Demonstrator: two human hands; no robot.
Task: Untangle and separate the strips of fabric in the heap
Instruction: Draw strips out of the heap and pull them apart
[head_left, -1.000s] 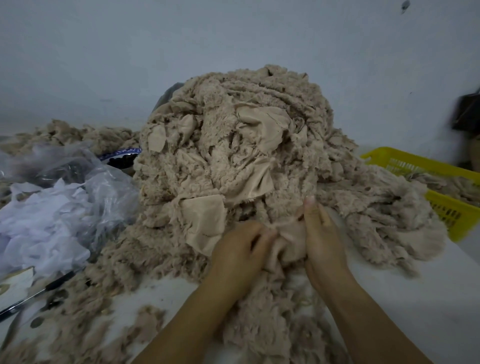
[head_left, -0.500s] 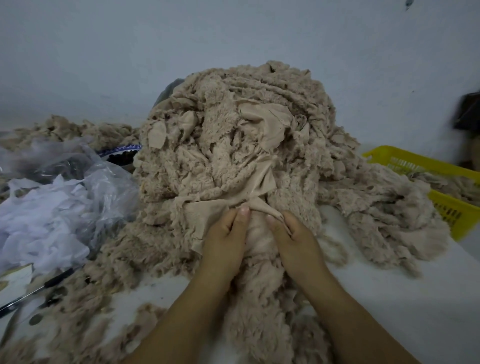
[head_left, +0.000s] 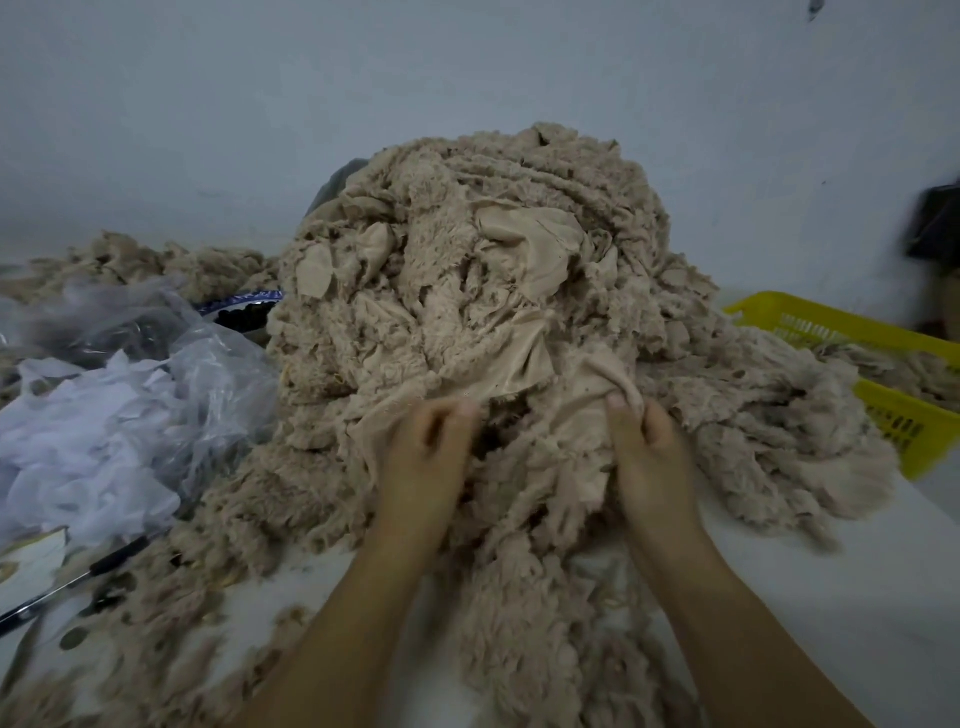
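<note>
A tall heap of tangled beige fleecy fabric strips (head_left: 483, 270) fills the middle of the white table (head_left: 857, 597). At the heap's near foot my left hand (head_left: 423, 457) grips a smooth beige edge of a strip with curled fingers. My right hand (head_left: 649, 457) pinches a fold of the same beige strip (head_left: 576, 410), thumb on top. The strip is stretched between the two hands. More strips trail down between my forearms toward the table's front.
A clear plastic bag with white scraps (head_left: 98, 431) lies at the left. Scissors with a black handle (head_left: 78, 577) lie near the front left edge. A yellow basket (head_left: 893, 384) holding beige strips stands at the right. A grey wall rises behind.
My hands have moved apart, the left to the left and the right to the right, spreading the beige strip between them. The heap itself has hardly shifted.
</note>
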